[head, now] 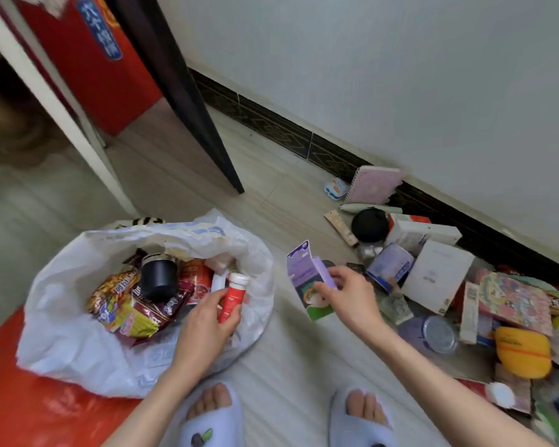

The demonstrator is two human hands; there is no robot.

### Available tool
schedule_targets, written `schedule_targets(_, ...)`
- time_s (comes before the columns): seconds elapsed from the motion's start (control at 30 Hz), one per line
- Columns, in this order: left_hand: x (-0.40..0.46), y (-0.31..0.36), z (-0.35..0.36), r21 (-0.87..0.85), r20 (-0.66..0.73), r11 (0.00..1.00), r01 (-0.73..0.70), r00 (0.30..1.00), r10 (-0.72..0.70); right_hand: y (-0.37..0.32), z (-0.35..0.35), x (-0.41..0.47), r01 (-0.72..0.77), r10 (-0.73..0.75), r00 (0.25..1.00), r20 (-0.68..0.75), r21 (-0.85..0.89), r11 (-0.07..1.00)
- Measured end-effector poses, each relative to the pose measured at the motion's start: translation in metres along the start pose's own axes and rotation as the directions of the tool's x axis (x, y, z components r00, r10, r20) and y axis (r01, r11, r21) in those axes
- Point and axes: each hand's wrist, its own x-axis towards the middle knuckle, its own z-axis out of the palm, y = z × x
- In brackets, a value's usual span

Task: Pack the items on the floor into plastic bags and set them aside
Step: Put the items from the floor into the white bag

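The left hand holds a red tube with a white cap, fingers curled round it. The tube stands almost straight up, right over the open mouth of the white plastic bag. Inside the bag lie shiny snack packets and a black jar. The bag sits on the floor, and its left side rests on a red bag.

The right hand pinches a purple box with an open flap, held up above the floor. Just to the right of it is the pile of things on the floor by the wall: a white box, a yellow pouch, a round black case, a pink notebook leaning on the wall, and a clear round lid.

At the bottom, two feet in pale slippers stand between the bag and the pile
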Motion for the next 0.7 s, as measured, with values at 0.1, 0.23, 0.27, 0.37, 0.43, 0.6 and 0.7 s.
schedule_targets(0.1,-0.018,-0.031,-0.019,-0.029,-0.089,0.986,0.164,0.982,-0.166,-0.009,0.054,-0.005,-0.103,0.085,0.974,0.212,0.074,0.992)
schedule_targets(0.23,-0.023,-0.062,-0.027,-0.198,-0.094,0.904,0.380,0.910,-0.403,-0.020,0.115,-0.001,-0.206,0.145,0.918,0.370,0.129,0.970)
schedule_targets(0.27,-0.023,-0.069,-0.025,-0.229,-0.080,0.882,0.412,0.895,-0.439,-0.023,0.125,0.001,-0.219,0.147,0.909,0.390,0.147,0.965)
schedule_targets(0.37,-0.031,-0.081,-0.013,-0.202,-0.058,0.900,0.385,0.913,-0.404,-0.024,0.147,0.004,-0.269,0.163,0.898,0.409,0.216,0.939)
schedule_targets(0.43,-0.035,-0.080,-0.004,-0.140,-0.061,0.939,0.315,0.943,-0.326,-0.021,0.154,0.002,-0.317,0.190,0.898,0.396,0.283,0.905)
schedule_targets(0.6,-0.030,-0.083,0.006,0.014,-0.086,0.972,0.235,0.969,-0.233,-0.012,0.161,-0.002,-0.327,0.191,0.903,0.385,0.329,0.886)
schedule_targets(0.7,-0.029,-0.086,0.008,0.080,-0.098,0.968,0.239,0.968,-0.231,-0.010,0.159,0.002,-0.158,0.114,0.953,0.281,0.142,0.977)
